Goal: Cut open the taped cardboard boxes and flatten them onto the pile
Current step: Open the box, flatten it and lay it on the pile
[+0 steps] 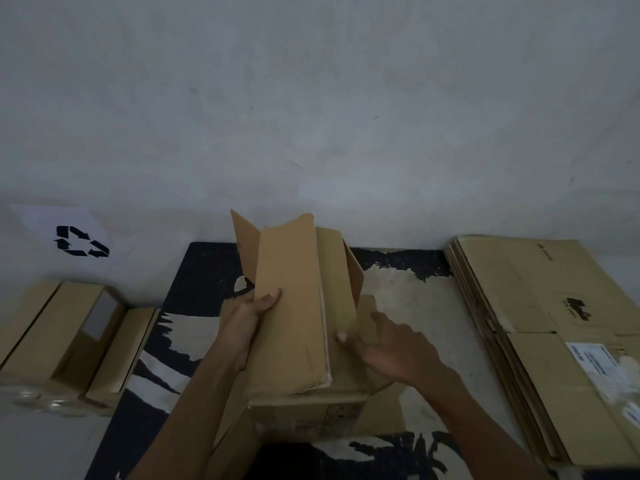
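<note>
With the left hand (247, 317) gripping the opened box (301, 313) by its edge and the right hand (391, 348) spread loosely against its side, pressing the sides together evenly should flatten it for the pile (540, 306).

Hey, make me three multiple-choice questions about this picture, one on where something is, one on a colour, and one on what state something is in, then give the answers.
1. Where is the pile of flattened cardboard?
A. right of the mat
B. left of the mat
C. leaning upright on the wall

2. What colour is the recycling symbol on the paper sheet?
A. green
B. black
C. red

3. What state is the box in the hands?
A. taped shut
B. opened, flaps loose
C. lying flat on the pile

Answers: 1 A, it lies at the right edge; 2 B, the arrows are black on white; 3 B, the left hand grips a raised flap while the right hand touches its side.
</note>
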